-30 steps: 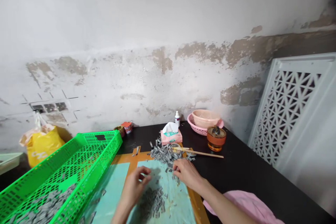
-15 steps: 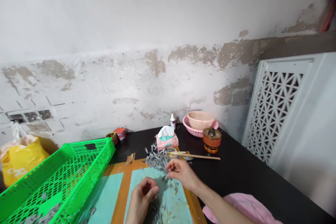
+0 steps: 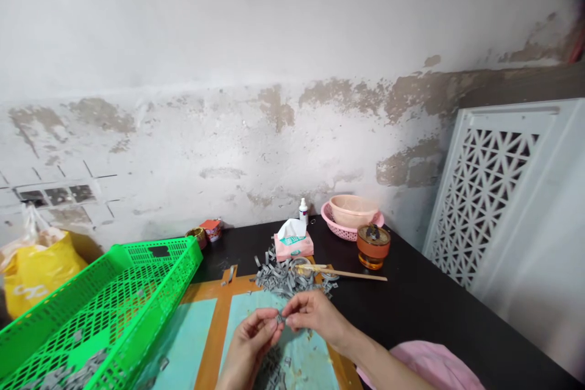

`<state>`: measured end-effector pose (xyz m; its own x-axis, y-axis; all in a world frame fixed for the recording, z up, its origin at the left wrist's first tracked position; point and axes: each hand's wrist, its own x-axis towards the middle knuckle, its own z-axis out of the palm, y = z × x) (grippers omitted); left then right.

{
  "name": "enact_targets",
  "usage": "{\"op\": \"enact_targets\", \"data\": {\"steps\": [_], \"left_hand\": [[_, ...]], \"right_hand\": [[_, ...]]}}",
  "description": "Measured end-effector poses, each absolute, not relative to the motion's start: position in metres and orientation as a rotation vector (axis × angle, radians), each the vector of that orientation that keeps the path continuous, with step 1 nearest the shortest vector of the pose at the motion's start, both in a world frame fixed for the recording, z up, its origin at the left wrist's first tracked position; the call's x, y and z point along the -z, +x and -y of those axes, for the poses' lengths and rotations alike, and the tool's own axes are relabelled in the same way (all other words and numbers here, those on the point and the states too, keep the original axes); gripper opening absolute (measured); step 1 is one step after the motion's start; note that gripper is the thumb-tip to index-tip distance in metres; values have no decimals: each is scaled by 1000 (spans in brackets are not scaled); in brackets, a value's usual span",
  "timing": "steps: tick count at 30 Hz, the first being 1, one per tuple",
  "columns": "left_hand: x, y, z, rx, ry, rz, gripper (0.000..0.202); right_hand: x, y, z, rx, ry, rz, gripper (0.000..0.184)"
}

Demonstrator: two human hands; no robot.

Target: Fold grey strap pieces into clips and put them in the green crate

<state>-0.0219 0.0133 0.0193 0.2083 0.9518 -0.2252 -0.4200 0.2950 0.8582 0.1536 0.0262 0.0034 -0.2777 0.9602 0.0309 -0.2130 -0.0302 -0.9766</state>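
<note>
My left hand [image 3: 249, 344] and my right hand [image 3: 315, 317] meet above a pale teal mat [image 3: 297, 341]. Between their fingertips is a small grey strip piece [image 3: 278, 319], pinched by both hands. The mat lies on an orange wooden board [image 3: 214, 329]. Just beyond my fingers sits a heap of grey strip pieces [image 3: 283, 277], and more lie on the mat under my hands. A wooden-handled brush [image 3: 347, 274] rests across the heap's right side.
A green plastic mesh basket [image 3: 159, 262] holding grey pieces stands to the left. On the black table [image 3: 434, 311] are a tissue box [image 3: 292, 241], a small white bottle [image 3: 303, 212], a pink basket with a bowl [image 3: 351, 213] and an orange jar [image 3: 373, 245]. A white lattice panel [image 3: 484, 207] leans right.
My hands have come together, and the fingertips of both now meet on the small grey piece. My left hand has risen off the mat. The view has shifted slightly.
</note>
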Motion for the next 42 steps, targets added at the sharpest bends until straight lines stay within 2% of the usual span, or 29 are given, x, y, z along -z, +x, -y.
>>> {"op": "enact_targets", "data": {"steps": [16,20,26,30,34,42], "left_hand": [[-23,-20,-8,-945,853,-939,25],[-22,-20,-8,-916,874,-949,26],[-17,-19,-11,-918,902,-949,29],[-18,-18,-12,-932,932,-975,30],[-21,-17,-10,-923,909,-950,35],[-16,-20,-11,-1009,864,-944,29]], "right_hand": [[-9,166,-30,-1581,-945,1392,18],[-6,166,-30,-1602,-933,1383,22],[0,165,-33,-1639,-903,1341,44],[2,163,-34,-1647,-881,1312,51],[3,158,-34,-1610,-895,1290,52],[-9,170,-32,-1633,-831,1377,41]]}}
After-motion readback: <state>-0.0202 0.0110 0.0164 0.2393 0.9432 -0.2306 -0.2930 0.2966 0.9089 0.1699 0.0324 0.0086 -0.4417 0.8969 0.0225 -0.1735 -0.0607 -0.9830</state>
